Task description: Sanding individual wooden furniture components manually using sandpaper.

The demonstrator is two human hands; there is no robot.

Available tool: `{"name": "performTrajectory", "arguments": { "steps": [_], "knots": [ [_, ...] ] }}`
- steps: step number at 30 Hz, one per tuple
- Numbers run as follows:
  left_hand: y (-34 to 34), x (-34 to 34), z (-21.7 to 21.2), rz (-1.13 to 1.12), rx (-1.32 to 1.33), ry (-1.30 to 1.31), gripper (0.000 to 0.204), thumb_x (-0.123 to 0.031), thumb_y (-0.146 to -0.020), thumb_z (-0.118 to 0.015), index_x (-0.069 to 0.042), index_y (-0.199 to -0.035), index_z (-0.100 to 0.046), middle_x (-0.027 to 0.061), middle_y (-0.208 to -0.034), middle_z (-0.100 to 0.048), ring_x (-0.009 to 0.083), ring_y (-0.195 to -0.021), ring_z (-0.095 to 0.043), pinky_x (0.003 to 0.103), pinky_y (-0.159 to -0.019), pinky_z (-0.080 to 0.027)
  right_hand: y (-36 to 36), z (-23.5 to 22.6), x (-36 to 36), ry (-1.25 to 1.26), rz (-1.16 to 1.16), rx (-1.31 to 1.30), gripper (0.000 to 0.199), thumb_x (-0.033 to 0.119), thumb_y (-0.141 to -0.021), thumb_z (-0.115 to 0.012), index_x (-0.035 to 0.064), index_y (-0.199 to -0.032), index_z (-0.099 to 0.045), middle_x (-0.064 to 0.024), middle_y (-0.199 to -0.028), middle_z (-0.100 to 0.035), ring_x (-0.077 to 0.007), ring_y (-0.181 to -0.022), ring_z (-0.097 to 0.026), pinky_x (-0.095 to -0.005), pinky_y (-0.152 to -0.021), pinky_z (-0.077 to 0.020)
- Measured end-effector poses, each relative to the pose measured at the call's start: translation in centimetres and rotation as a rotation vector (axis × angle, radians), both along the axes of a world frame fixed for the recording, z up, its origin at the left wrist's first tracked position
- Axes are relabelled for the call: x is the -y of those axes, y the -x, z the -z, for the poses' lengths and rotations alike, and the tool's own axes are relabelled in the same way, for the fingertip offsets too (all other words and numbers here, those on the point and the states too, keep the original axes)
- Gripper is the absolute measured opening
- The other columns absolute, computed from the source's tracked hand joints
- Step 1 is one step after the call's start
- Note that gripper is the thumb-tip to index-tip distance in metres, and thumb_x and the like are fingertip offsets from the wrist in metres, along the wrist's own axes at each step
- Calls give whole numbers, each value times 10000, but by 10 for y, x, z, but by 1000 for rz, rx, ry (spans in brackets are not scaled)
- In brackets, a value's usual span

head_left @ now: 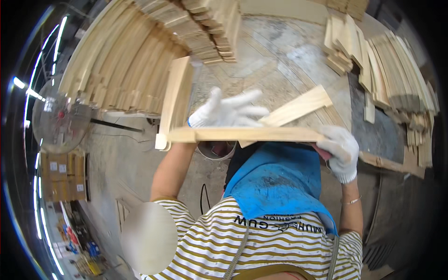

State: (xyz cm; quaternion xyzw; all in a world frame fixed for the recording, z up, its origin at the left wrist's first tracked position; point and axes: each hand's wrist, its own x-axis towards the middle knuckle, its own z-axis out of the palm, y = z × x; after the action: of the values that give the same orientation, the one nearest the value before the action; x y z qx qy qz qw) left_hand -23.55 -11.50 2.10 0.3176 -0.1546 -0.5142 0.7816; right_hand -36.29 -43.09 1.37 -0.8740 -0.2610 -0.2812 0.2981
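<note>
My left hand (228, 109), in a white knit glove, lies with fingers spread just beyond a long wooden slat (252, 135). It grips nothing. The slat runs crosswise in front of my blue apron (280, 182). My right hand (340, 151), also gloved, is closed around the slat's right end; a small reddish thing shows beneath its fingers, too little of it to name. Past the slat, a shorter board (298, 109) lies at a slant, close to my left fingertips. Another board (176, 93) extends along the left edge of the worktable (275, 51), near my left wrist.
Tall stacks of curved wooden slats (126, 60) fill the far left. More slats (392, 70) are piled at the right. Below the table edge sits a bucket (217, 151). A round fan (60, 114) stands at the left, with cardboard boxes (64, 175) nearer.
</note>
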Motion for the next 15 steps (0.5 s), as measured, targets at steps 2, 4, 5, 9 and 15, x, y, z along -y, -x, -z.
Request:
{"name": "performTrajectory", "arguments": {
  "steps": [2, 4, 5, 9, 15],
  "knots": [
    [9, -2, -30, 195, 137, -328, 960, -596, -827, -588, -86, -1505, -138, 237, -1414, -381, 360, -1204, -492, 470, -945, -469, -7, 4, 2, 37, -43, 7, 230, 43, -646, -677, 130, -856, -646, -100, -1004, -676, -319, -886, -661, -379, -741, -524],
    [9, -2, -30, 303, 240, -326, 983, -450, -796, -695, -72, -1507, -131, 220, -1440, -361, 288, -1227, -484, 391, -929, -482, -13, 6, 1, 80, -69, 1, 227, 46, -644, -671, 129, -853, -643, -100, -1010, -675, -318, -899, -660, -376, -743, -524],
    [15, 1, -28, 308, 496, -477, 972, -390, -770, -701, -59, -1500, -152, 216, -1435, -377, 281, -1235, -478, 363, -957, -450, -18, 7, 1, 71, -55, 32, 223, 43, -646, -665, 127, -851, -641, -101, -1010, -674, -317, -913, -659, -374, -740, -524],
    [28, 24, -25, 252, 1034, -847, 944, -262, -711, -707, -26, -1480, -214, 222, -1419, -413, 289, -1258, -462, 310, -1038, -360, -32, 9, 3, 35, -5, 40, 258, -12, -635, -632, 97, -869, -638, -125, -1044, -662, -336, -973, -642, -378, -788, -516],
    [4, 47, 12, -299, 1375, -1068, 907, -262, -713, -690, 12, -1454, -244, 265, -1400, -413, 324, -1274, -459, 324, -1057, -357, -18, 49, 22, -850, 533, -231, 203, -28, -865, -590, -7, -1064, -627, -88, -1121, -643, -125, -1003, -580, -266, -885, -468]
  ]
}}
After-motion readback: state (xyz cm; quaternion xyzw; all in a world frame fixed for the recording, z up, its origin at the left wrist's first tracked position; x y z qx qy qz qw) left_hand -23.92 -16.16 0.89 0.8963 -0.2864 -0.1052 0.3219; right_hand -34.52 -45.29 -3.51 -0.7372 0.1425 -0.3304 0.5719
